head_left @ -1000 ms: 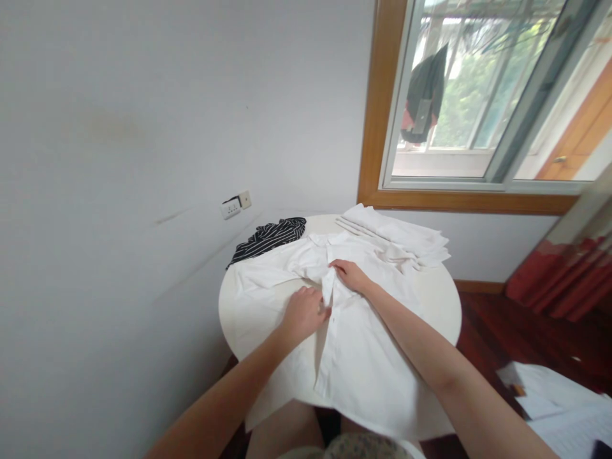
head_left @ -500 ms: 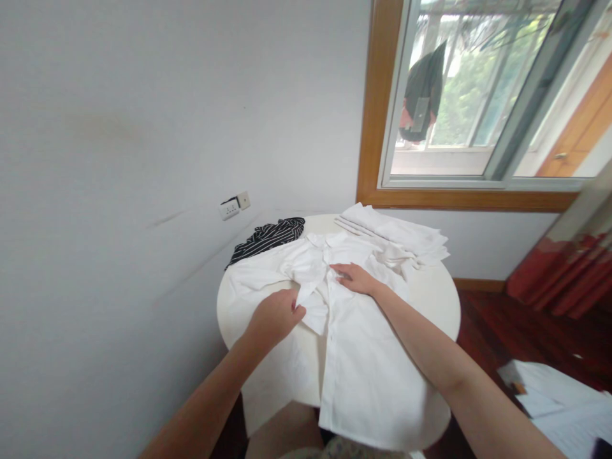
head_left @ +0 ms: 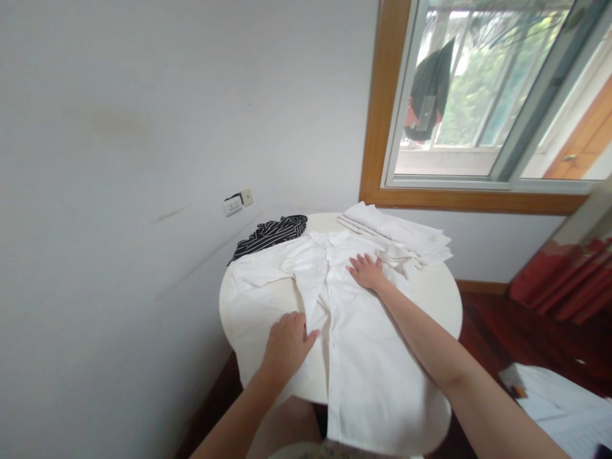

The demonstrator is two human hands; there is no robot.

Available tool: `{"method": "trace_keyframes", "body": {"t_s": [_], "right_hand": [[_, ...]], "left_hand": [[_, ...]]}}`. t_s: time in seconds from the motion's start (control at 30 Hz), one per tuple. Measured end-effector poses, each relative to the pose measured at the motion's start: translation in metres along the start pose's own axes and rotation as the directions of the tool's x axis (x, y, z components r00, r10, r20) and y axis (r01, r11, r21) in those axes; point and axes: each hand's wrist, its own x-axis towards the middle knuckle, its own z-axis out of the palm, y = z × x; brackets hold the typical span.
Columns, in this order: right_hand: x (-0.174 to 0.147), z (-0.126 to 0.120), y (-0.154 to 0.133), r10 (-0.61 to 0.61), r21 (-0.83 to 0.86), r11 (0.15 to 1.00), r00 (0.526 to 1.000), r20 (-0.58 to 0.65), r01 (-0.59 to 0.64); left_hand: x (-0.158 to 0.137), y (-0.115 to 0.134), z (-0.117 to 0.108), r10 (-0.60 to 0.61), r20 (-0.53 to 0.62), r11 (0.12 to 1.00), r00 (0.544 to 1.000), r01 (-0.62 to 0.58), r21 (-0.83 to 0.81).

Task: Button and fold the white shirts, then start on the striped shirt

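Note:
A white button-up shirt (head_left: pixel 363 357) lies spread over a round white table (head_left: pixel 444 299), collar at the far side and hem hanging over the near edge. At the shirt's left front panel, my left hand (head_left: pixel 288 344) is closed on the cloth edge, its thumb toward the middle; the fingertips are partly hidden. My right hand (head_left: pixel 367 271) rests flat on the upper right chest of the shirt with fingers spread. One sleeve (head_left: pixel 253 271) stretches out to the left.
A stack of folded white clothes (head_left: pixel 396 231) sits at the table's back right. Black-and-white striped cloth (head_left: pixel 270 236) lies at the back left by the wall and its socket (head_left: pixel 233 205). A window (head_left: pixel 449 185) is behind; a white object (head_left: pixel 559 401) stands low at right.
My left hand has drawn toward me and slightly right, and the left front panel lies flatter. My right hand has slid right from the button line and spread its fingers.

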Motion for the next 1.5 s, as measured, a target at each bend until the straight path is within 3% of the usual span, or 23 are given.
{"method": "trace_keyframes", "body": {"t_s": [0.13, 0.3, 0.47, 0.57, 0.67, 0.77, 0.87, 1.03, 1.1, 1.2, 1.4, 1.5], "right_hand": [[0.004, 0.0, 0.007, -0.014, 0.019, 1.0, 0.998, 0.062, 0.013], [0.01, -0.006, 0.02, -0.029, 0.01, 1.0, 0.994, 0.105, 0.028], [0.009, -0.011, 0.032, -0.069, -0.011, 0.997, 0.993, 0.093, 0.07], [0.006, -0.01, 0.034, -0.09, -0.026, 0.995, 0.995, 0.05, 0.092], [0.003, -0.008, 0.032, -0.083, -0.037, 0.996, 0.996, 0.021, 0.083], [0.002, -0.007, 0.029, -0.058, -0.044, 0.997, 0.998, 0.008, 0.058], [0.001, -0.007, 0.025, -0.035, -0.046, 0.998, 0.999, 0.02, 0.036], [0.0, -0.01, 0.021, -0.03, -0.078, 0.996, 0.999, 0.03, 0.032], [-0.002, -0.013, 0.016, -0.031, -0.117, 0.993, 1.0, 0.003, 0.031], [-0.005, -0.021, 0.003, -0.086, -0.147, 0.986, 0.995, -0.047, 0.078], [-0.006, -0.044, -0.036, -0.305, 0.042, 0.951, 0.95, -0.063, 0.308], [-0.005, -0.05, -0.053, -0.254, 0.09, 0.963, 0.967, -0.032, 0.256]], "left_hand": [[0.007, -0.001, -0.006, 0.0, -0.017, 0.996, 1.0, -0.002, -0.091], [0.013, -0.008, -0.027, -0.043, -0.028, 0.939, 0.999, 0.031, -0.342], [0.012, -0.029, -0.046, -0.228, -0.237, 0.853, 0.944, 0.077, -0.517], [0.012, -0.033, -0.05, -0.291, -0.288, 0.817, 0.912, 0.081, -0.572], [0.011, -0.027, -0.051, -0.26, -0.281, 0.845, 0.924, 0.076, -0.529], [0.009, -0.023, -0.056, -0.129, -0.28, 0.909, 0.951, 0.0, -0.418], [0.004, -0.032, -0.069, -0.009, -0.323, 0.956, 0.946, -0.086, -0.279], [-0.003, -0.045, -0.097, -0.054, -0.433, 0.998, 0.9, 0.041, -0.038], [-0.003, -0.038, -0.095, 0.003, -0.46, 1.0, 0.888, -0.012, -0.017], [-0.001, -0.016, -0.073, 0.157, -0.432, 0.979, 0.888, -0.197, -0.051], [0.01, 0.024, -0.026, 0.29, -0.317, 0.921, 0.903, -0.354, -0.163], [0.018, 0.039, -0.024, 0.34, -0.294, 0.882, 0.893, -0.412, -0.231]]}}
